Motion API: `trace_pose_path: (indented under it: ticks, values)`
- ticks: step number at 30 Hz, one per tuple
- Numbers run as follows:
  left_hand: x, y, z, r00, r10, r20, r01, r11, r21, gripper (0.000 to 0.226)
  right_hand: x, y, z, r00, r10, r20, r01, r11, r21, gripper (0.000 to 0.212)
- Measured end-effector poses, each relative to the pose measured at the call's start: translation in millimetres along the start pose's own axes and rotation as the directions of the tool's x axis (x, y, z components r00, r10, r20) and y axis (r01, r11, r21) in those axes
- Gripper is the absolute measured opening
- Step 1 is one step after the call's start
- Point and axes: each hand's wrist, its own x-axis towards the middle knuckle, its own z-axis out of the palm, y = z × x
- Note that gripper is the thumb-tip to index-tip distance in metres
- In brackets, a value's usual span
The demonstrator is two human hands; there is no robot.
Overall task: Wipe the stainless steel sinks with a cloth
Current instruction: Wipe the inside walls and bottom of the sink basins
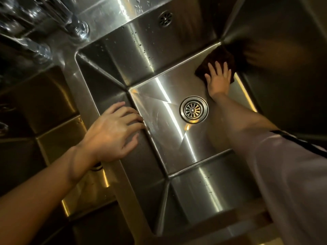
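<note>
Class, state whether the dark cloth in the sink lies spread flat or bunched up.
Spread flat: the cloth lies on the sink floor under the right hand, whose fingers are splayed.

dim, warm yellowish light overall | harsh white glare streaks across the sink (177, 131) floor and back wall | corners fall off pretty dark | taps (53, 20) upper left smeared with blur | wide-angle warp bends edges near the frame borders

Left hand (115, 131): mine, centre-left of frame, palm down, fingers curled and spread, forearm bare, running to the lower left corner. Right hand (218, 79): mine, upper right of frame, flat, fingers splayed, arm stretched out straight, pale sleeve pushed above the elbow at lower right.
</note>
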Motion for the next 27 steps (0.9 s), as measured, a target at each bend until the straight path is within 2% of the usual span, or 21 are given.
trace_pose_path:
  ticks: [5, 8, 13, 17, 21, 27]
  values:
    - [-1, 1, -1, 1.000, 0.002, -0.009, -0.002, 1.000, 0.006, 0.044, -67, 21, 12, 0.983, 0.181, -0.026, -0.180, 0.983, 0.046, 0.049]
    - [-1, 1, -1, 1.000, 0.005, -0.024, -0.004, 1.000, 0.024, 0.044, -103, 35, 17, 0.947, 0.319, -0.023, -0.317, 0.946, 0.063, 0.050]
    - [-1, 0, -1, 0.999, 0.026, -0.045, -0.025, 0.999, 0.030, 0.047, -140, 38, 27, 0.801, 0.599, 0.003, -0.592, 0.791, 0.155, 0.050]
    - [-2, 0, 1, 0.995, 0.054, -0.082, -0.052, 0.998, 0.023, 0.044, -155, 38, 33, 0.656, 0.755, 0.015, -0.734, 0.633, 0.245, 0.051]
    - [-2, -2, 3, 0.990, 0.070, -0.124, -0.069, 0.998, 0.010, 0.041, -157, 42, 36, 0.601, 0.799, 0.019, -0.777, 0.578, 0.247, 0.051]
    - [-2, -1, 3, 0.985, 0.078, -0.157, -0.077, 0.997, 0.009, 0.040, -143, 23, 38, 0.625, 0.780, 0.030, -0.761, 0.600, 0.245, 0.050]
